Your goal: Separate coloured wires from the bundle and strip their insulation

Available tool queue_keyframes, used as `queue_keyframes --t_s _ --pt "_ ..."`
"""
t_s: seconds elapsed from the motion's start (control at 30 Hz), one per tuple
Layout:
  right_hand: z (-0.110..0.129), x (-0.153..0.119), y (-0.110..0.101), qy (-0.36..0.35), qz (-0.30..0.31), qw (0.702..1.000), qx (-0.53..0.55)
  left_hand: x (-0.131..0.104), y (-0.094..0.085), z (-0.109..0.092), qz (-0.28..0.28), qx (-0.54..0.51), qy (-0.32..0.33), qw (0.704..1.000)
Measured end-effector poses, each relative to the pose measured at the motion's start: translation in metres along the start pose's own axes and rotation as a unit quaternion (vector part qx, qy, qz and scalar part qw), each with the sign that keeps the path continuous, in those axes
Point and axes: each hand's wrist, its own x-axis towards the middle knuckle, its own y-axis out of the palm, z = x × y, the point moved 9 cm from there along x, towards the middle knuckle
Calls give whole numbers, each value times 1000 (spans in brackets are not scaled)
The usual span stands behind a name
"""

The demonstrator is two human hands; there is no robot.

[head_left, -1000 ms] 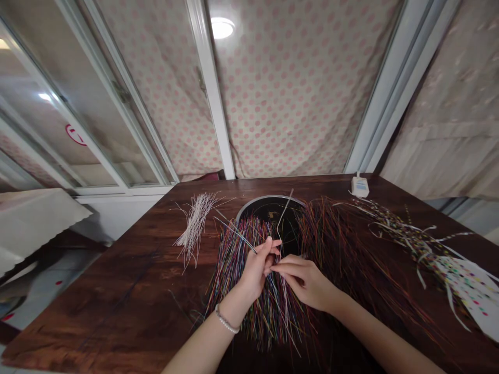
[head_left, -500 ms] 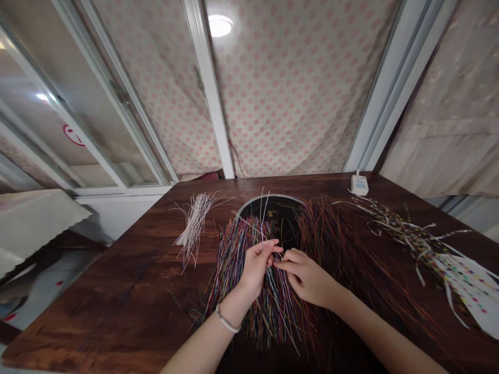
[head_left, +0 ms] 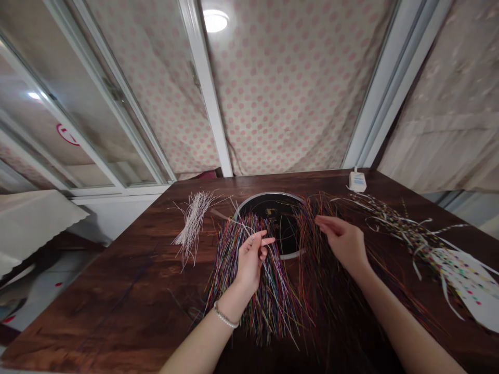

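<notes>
My left hand, wearing a beaded bracelet, is closed in a pinch on a few thin white strands that stick out to the upper left. Its index and middle fingertips point right. Beneath it spreads a thick bundle of multicoloured strands, resting partly over a round black tray with a pale rim. My right hand hovers at the left part of a second bundle of dark red and orange strands. Its fingers are pressed together; whatever they hold is too small to make out.
A pile of white strands lies on the dark wooden table at left. To the right are speckled strips, a sheet with coloured dots and a small white box. A dotted curtain hangs behind.
My right hand has moved away from my left hand, right and slightly up, to the red-orange bundle. The white strands in my left hand now lean left instead of standing up.
</notes>
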Motion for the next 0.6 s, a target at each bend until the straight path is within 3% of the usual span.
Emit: queue_keyframes --t_s 0.07,0.23,0.3,0.37,0.43,0.5,0.6 --pt "-12 6 -11 13 -21 999 -19 0 0 -1 3 18 4 1000" --pt "-20 4 13 -1 93 983 -158 -4 10 -2 38 79 6 996" --pt "-5 1 12 -36 45 982 -178 -8 18 -3 66 92 4 994" --pt "13 -5 9 -48 -4 990 -131 -14 27 -2 101 102 -11 990" --pt "24 -13 29 -15 81 997 2 -21 37 1 143 113 -37 983" --pt "30 -29 58 65 217 962 151 -29 46 5 186 125 -63 972" --pt "44 -46 77 107 301 903 287 -40 57 9 237 136 -89 958"
